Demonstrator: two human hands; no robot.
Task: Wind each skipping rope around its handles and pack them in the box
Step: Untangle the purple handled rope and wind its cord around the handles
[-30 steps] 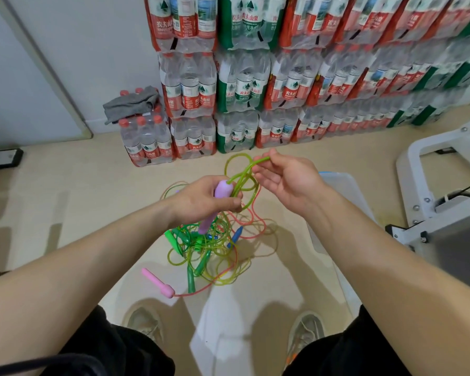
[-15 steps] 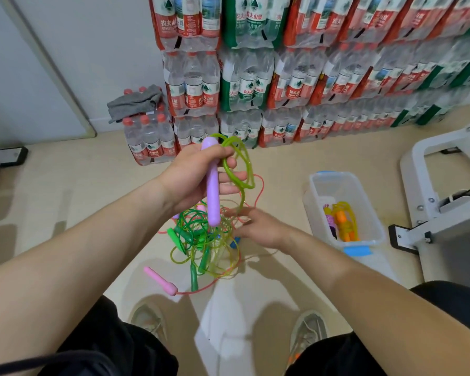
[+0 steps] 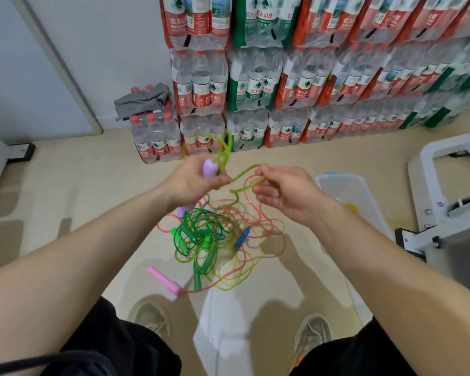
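Observation:
My left hand [image 3: 192, 183] grips a lilac skipping-rope handle [image 3: 210, 168], with yellow-green rope [image 3: 225, 147] looping above it. My right hand [image 3: 281, 192] pinches the same yellow-green rope a little to the right, level with the left hand. Below both hands a tangle of ropes [image 3: 217, 240] lies on the floor, with green handles [image 3: 198, 278], a blue handle [image 3: 241, 236] and a pink handle [image 3: 164, 279] on a red rope. The clear plastic box [image 3: 364, 202] stands on the floor to the right, partly hidden by my right forearm.
Stacked packs of water bottles [image 3: 282, 77] line the wall ahead, with a grey cloth [image 3: 141, 100] on a low pack. A white metal frame [image 3: 445, 191] stands at the right. My two shoes [image 3: 151, 320] are at the bottom.
My right hand rose from the pile, drawing yellow-green rope up level with the left hand. The left hand tipped the lilac handle, whose lower part is now hidden behind the hand.

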